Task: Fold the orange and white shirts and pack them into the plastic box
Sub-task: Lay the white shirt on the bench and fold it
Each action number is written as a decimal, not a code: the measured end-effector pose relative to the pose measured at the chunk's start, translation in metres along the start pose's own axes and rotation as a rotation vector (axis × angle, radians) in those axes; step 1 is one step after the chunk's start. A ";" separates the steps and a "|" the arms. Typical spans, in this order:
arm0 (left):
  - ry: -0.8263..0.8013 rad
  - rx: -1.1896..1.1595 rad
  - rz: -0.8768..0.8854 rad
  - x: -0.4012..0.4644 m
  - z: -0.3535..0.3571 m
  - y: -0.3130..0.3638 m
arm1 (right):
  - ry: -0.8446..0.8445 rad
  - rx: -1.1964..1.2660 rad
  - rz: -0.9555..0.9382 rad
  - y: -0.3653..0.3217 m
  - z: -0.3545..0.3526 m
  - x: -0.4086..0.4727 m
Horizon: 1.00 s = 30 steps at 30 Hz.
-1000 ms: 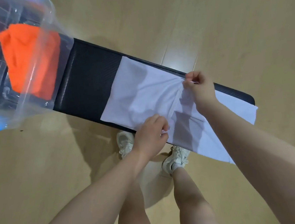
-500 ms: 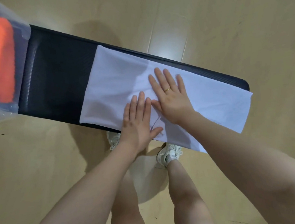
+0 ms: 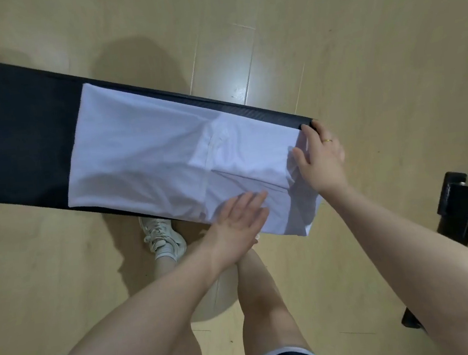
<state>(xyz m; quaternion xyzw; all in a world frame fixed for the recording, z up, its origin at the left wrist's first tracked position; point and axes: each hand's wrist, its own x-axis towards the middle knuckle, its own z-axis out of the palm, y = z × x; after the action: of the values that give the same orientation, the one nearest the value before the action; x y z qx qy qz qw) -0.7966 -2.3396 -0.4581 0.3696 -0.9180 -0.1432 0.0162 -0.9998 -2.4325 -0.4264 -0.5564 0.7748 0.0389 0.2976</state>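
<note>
Down below, the floor (image 3: 356, 32) fills most of the view, pale wood planks with a glossy patch beyond the bench (image 3: 19, 149). That bench is long and black, running from the left edge across to the right, and the shirt (image 3: 143, 158), the white one, lies spread along its right half. The shirt's left edge sits square across the seat, well short of the left end; its near right corner hangs off the front edge, over the floor. A seam and a few creases run through the middle of the cloth. At the far left edge, a pale sliver of something sits on the bench end, too cropped to identify.

Now the hands. The right hand (image 3: 319, 158) is at the shirt's right end, at the bench's far corner, fingers spread and lying on the cloth, a ring (image 3: 328, 140) on one finger; it is relaxed, clutching nothing that shows. The left hand (image 3: 240, 229) lies flat on the near edge of the shirt, fingers straight and together, pressing, gripping nothing.

Under the bench edge a white shoe (image 3: 162, 236) shows beside the left wrist. At the right edge stands a black frame (image 3: 464, 209) on the floor, well apart from the bench.
</note>
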 end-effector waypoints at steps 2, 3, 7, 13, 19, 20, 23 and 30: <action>0.085 -0.036 0.082 0.009 0.005 0.017 | 0.006 0.107 -0.016 0.011 -0.006 0.003; 0.091 -0.044 0.105 0.014 0.008 0.023 | 0.015 0.115 -0.020 0.015 -0.007 0.007; 0.071 0.049 0.145 0.034 0.024 0.041 | 0.041 0.104 -0.026 0.023 -0.009 0.025; 0.066 0.151 0.103 0.055 0.033 0.054 | 0.035 0.152 -0.051 0.038 -0.003 0.031; -0.037 -0.111 0.041 0.054 0.011 0.055 | -0.074 0.349 -0.028 0.038 -0.019 0.030; -0.059 -0.236 -0.045 0.052 0.004 0.056 | -0.104 0.391 -0.009 0.037 -0.023 0.029; -0.019 -0.630 -0.460 0.047 -0.022 0.057 | -0.163 0.433 0.011 0.031 -0.035 0.030; 0.049 -0.913 -0.953 0.041 -0.060 0.056 | -0.236 0.561 -0.031 0.009 -0.051 0.028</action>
<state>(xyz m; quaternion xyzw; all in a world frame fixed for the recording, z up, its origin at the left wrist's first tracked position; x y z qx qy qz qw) -0.8560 -2.3444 -0.3880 0.6944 -0.5004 -0.5012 0.1271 -1.0348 -2.4722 -0.4007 -0.4561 0.7066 -0.1168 0.5282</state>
